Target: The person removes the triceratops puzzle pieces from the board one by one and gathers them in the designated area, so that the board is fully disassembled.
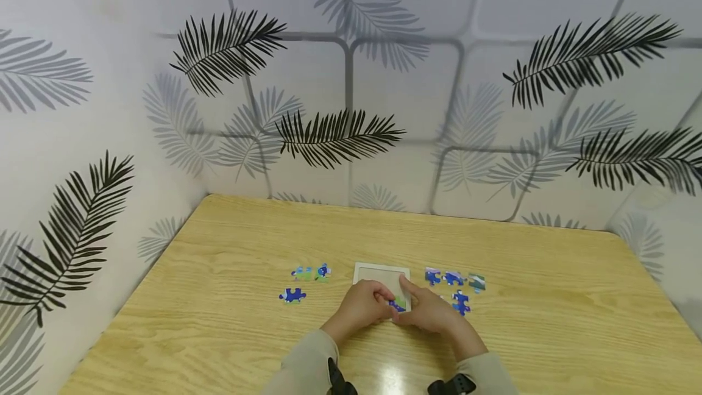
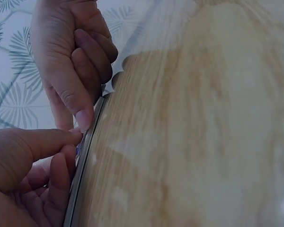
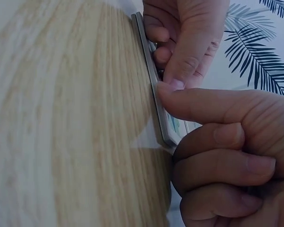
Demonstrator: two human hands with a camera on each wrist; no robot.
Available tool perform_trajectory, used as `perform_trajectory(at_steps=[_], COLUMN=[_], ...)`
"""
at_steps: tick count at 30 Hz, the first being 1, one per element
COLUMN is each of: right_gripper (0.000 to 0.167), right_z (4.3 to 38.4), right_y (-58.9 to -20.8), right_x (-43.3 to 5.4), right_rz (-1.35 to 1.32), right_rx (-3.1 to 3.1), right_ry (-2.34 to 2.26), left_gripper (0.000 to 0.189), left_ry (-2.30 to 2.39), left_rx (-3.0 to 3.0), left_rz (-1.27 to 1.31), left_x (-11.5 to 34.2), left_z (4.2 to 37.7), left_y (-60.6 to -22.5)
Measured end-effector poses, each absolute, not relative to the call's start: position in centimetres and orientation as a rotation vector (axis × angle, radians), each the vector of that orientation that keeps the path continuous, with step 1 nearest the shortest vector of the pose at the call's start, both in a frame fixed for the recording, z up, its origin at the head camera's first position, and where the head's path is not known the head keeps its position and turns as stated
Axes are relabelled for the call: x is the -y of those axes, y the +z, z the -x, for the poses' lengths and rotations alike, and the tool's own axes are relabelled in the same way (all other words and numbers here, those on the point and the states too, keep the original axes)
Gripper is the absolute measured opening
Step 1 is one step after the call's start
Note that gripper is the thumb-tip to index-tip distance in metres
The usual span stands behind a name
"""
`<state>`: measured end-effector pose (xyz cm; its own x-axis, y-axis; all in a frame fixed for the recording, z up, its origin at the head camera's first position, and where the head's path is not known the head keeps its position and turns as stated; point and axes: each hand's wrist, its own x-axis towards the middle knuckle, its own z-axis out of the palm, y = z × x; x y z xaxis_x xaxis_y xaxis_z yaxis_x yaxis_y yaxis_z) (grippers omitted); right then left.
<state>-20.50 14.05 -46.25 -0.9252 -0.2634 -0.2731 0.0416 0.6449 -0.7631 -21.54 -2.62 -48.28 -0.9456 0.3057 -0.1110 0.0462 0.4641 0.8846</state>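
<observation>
A shallow, white-rimmed puzzle frame lies on the table between both hands. In its near right corner shows a blue and green jigsaw piece, partly covered by fingers. My left hand reaches over the near left part of the frame, thumb and curled fingers closing around that piece. From the right, my right hand grips the frame's corner, one finger stretched over the inside and the thumb at the near rim. Both thumb tips come together there in the right wrist view, where the right hand's other fingers are curled.
Left of the frame lie green and blue jigsaw pieces and a dark blue piece. To the right are several more, among them a blue piece and a greyish green piece. A leaf-patterned wall borders the wooden table.
</observation>
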Motion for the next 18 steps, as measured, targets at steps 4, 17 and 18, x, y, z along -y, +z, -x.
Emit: perform_trajectory(at_steps=[4,17,18], right_gripper=[0.095,0.094,0.094], right_z=[20.59,20.48,20.5], right_y=[-46.16,-45.94,-45.97], right_x=[-14.15,-13.79,-13.79], right_rz=[0.154,0.092,0.093], right_rx=[-2.386,-2.371,-2.369], right_ry=[-1.249,-1.248,-1.25], left_gripper=[0.017,0.015,0.013], left_ry=[1.459,1.55,1.571], left_rx=[-2.473,-2.481,-2.468], left_rz=[-0.282,-0.257,-0.26], left_x=[2.57,2.52,2.59], left_z=[21.33,21.18,21.26], left_y=[-48.05,-48.45,-48.5])
